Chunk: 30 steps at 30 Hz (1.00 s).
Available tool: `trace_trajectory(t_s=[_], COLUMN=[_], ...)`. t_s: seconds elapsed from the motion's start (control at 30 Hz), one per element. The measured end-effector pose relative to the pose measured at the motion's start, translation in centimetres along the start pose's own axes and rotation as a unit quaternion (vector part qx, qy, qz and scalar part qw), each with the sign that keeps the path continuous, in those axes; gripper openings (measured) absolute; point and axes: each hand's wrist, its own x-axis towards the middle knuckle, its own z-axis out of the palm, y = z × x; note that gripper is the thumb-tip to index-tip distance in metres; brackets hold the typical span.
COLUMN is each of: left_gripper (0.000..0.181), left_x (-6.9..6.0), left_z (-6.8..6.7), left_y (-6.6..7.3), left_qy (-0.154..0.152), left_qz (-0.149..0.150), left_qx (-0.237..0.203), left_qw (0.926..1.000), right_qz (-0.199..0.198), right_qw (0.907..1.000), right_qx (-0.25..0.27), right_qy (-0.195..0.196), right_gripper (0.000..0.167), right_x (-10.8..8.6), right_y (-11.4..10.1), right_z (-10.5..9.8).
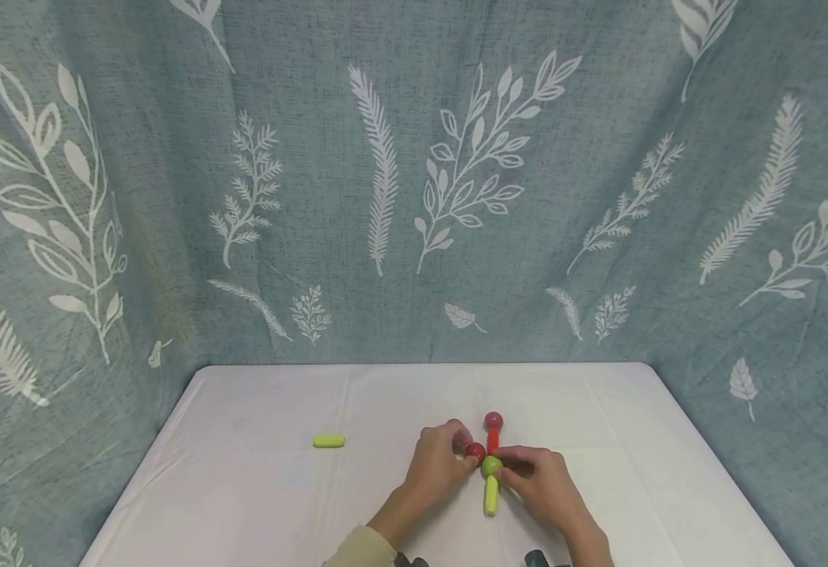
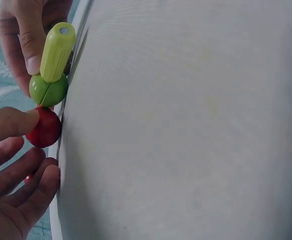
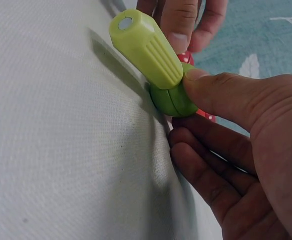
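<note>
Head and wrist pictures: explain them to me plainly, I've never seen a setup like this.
There is no robot here, just a person working bare-handed. The wide picture is taken from the person's head, looking forward and down; the two close ones are taken from each wrist. Over the white table, the left hand pinches a red ball, and the right hand pinches a green ball beside it. A yellow-green stick meets the green ball on the near side; beyond, a red stick leads to another red ball. A second yellow-green stick lies apart, to the left. A leaf-patterned curtain hangs behind.
</note>
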Motion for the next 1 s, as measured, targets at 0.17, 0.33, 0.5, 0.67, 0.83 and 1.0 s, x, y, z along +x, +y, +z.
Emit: trace_trajectory(t_s=[0.17,0.33,0.5,0.67,0.83,1.0], left_gripper=[0.033,0.031,0.026,0.023,0.022,0.021], left_x=[-0.1,-0.1,-0.6,-1.3,-2.1,-3.1], left_z=[0.0,-0.1,-0.4,-1.1,-1.9,-2.7], left_y=[0.3,0.5,0.4,0.2,-0.1,-0.3], left_qy=[-0.013,-0.023,-0.032,-0.036,-0.053,-0.067], left_qz=[0.006,0.004,-0.011,-0.018,-0.019,-0.019], left_qx=[0.029,0.04,0.016,-0.007,-0.032,-0.048], left_qw=[0.9995,0.9989,0.9993,0.9992,0.9979,0.9964], right_qz=[0.001,-0.002,0.003,0.011,0.004,0.007], right_qw=[1.0,1.0,1.0,0.9999,0.9999,0.9998], right_qx=[0.0,-0.004,-0.006,-0.01,-0.007,-0.005], right_qy=[-0.001,-0.002,-0.003,-0.006,-0.007,-0.018], right_gripper=[0.03,0.028,0.027,0.028,0.031,0.029], right_x=[0.0,0.1,0.1,0.2,0.3,0.5], right_y=[0.0,0.1,0.1,0.0,-0.1,-0.2], right_z=[0.0,0.0,0.0,0.0,0.0,-0.1])
